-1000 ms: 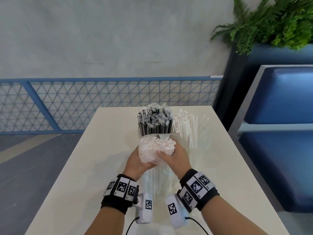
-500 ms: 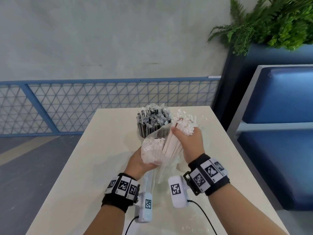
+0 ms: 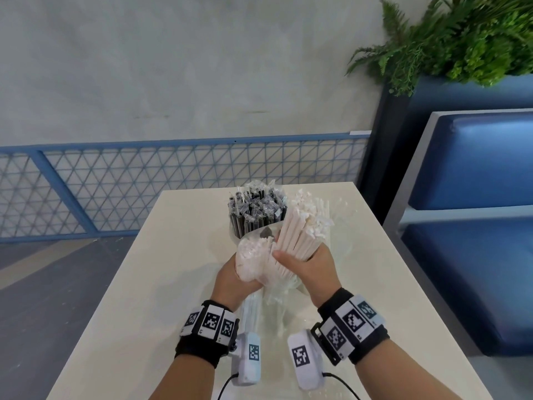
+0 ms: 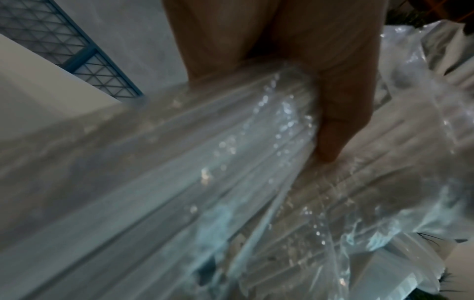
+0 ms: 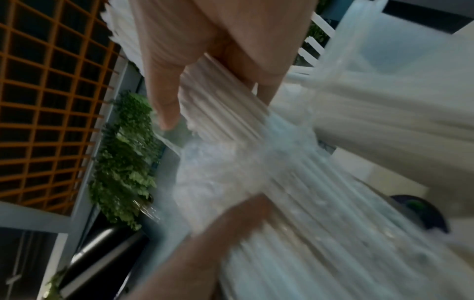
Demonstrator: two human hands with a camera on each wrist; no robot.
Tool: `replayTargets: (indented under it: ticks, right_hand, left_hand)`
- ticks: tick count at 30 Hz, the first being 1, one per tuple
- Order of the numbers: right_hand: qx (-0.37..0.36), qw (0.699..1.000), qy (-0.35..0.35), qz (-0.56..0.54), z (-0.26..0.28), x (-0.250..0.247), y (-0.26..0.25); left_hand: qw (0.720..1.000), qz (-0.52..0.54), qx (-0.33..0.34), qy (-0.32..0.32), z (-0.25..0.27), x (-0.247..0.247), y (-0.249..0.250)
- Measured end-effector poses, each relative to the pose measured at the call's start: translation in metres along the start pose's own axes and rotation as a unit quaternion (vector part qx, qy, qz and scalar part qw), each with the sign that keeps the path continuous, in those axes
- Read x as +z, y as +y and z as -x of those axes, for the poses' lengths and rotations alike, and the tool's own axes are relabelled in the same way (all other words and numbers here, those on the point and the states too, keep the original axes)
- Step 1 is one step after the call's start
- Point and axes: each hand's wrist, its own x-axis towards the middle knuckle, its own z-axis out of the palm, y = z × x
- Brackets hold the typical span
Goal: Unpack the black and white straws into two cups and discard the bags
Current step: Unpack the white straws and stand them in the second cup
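Note:
Above the middle of the cream table (image 3: 173, 284) my left hand (image 3: 230, 277) grips a clear plastic bag (image 3: 253, 261) of white straws. My right hand (image 3: 313, 265) grips a bundle of white straws (image 3: 297, 235) that sticks halfway out of the bag's mouth, slanting up and right. In the left wrist view my thumb (image 4: 333, 125) presses the crinkled bag (image 4: 231, 162). In the right wrist view my fingers (image 5: 164, 91) wrap the white straws (image 5: 231, 105). Behind stands a cup of wrapped black straws (image 3: 253, 209). A clear cup (image 3: 340, 226) to its right is mostly hidden by the bundle.
Clear plastic film lies on the table under my wrists (image 3: 277, 313). A blue mesh railing (image 3: 144, 180) runs behind the table. A blue bench (image 3: 473, 226) and a planter with ferns (image 3: 461, 39) stand at the right.
My right hand has pulled a bundle of white straws up and to the right out of the bag, then slid lower down the bundle. The left hand kept hold of the bag.

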Motion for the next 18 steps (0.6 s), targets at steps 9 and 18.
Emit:
replayTargets:
  ticks: [9, 18]
  right_hand:
    - [-0.004, 0.989, 0.145, -0.031, -0.017, 0.001, -0.019]
    - [0.009, 0.954, 0.249, -0.168, -0.035, -0.019, -0.051]
  left_hand:
    - [1.0, -0.024, 0.0, -0.009, 0.0, 0.002, 0.007]
    - [1.0, 0.003, 0.008, -0.025, -0.004, 0.012, 0.013]
